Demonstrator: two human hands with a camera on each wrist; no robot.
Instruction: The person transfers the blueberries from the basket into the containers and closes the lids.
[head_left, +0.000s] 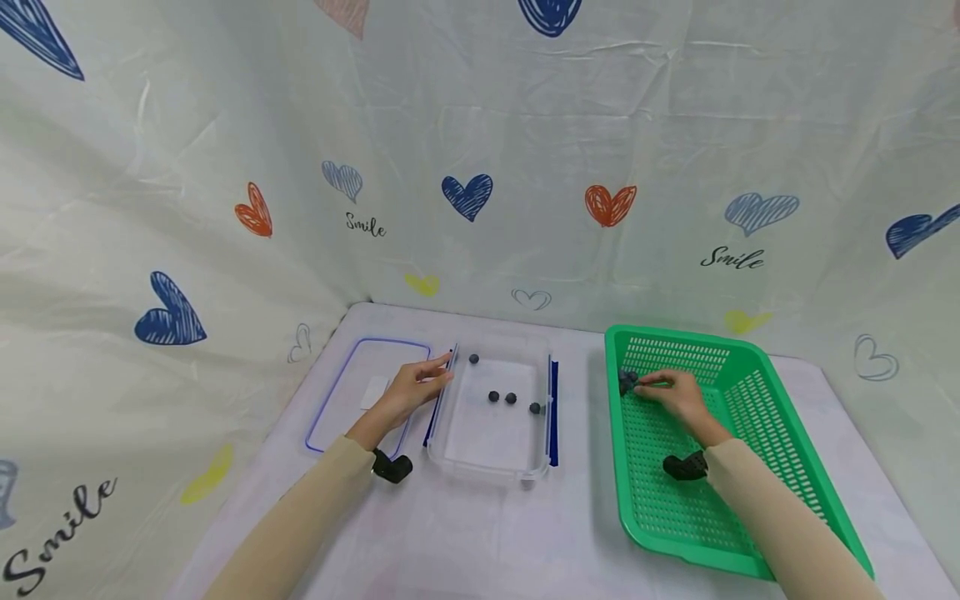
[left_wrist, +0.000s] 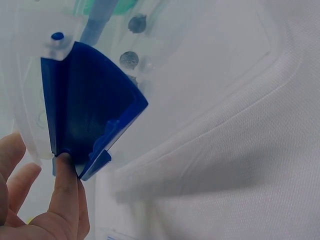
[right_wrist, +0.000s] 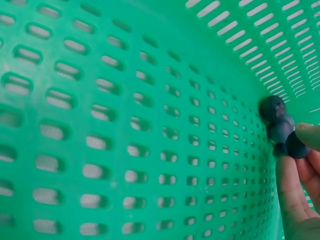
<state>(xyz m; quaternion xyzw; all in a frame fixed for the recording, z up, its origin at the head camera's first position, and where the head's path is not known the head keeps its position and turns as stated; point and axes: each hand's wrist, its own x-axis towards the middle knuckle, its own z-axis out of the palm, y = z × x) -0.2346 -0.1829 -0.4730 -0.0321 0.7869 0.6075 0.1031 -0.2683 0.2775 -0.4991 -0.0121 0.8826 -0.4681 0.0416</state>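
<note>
Berries (right_wrist: pixel 281 128) half-hidden — right fingers (right_wrist: pixel 290 190) pinch one; left fingers (left_wrist: pixel 65 192), nearly straight, touch blue latch (left_wrist: pixel 90 100).

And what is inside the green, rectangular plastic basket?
In the basket, small, round, dark-blue berries lie at the left side, where the right hand pinches one. The beige sleeve covers part of it; there I cannot see.

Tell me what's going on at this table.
A person's right hand is in the green plastic basket, pinching what looks like a blueberry beside a few others along its side. Their left hand touches a blue latch of the clear container, which stands open with four berries visible inside. A blue-edged lid lies left of it.
</note>
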